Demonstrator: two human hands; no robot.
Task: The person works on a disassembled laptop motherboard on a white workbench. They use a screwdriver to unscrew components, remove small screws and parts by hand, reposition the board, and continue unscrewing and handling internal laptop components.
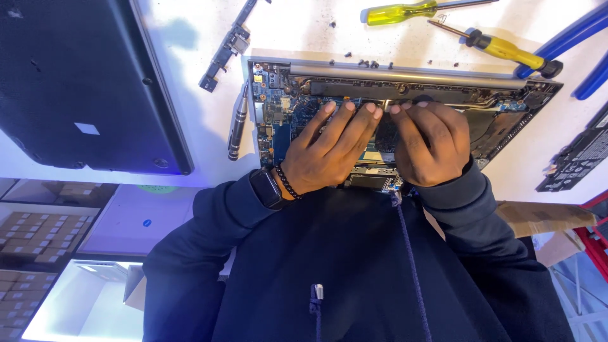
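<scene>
My left hand (pixel 329 149) and right hand (pixel 430 145) together, fingertips pressing heat-pipe strip inside opened laptop (pixel 506 120); component-removal step, I judge. Next needs gentle, even lift.

The left hand (pixel 329 149) and right hand (pixel 430 142) covered the middle of the opened laptop's circuit board (pixel 278 111), so what their fingertips pressed could not be told. The black laptop cover (pixel 76 82) ran off the top and left edges. The blue-handled pliers (pixel 570 31) and the black battery pack (pixel 579 158) were cut by the right edge. The specks (pixel 367 63) beside the hinge bar (pixel 411 76) were too small to identify.
</scene>
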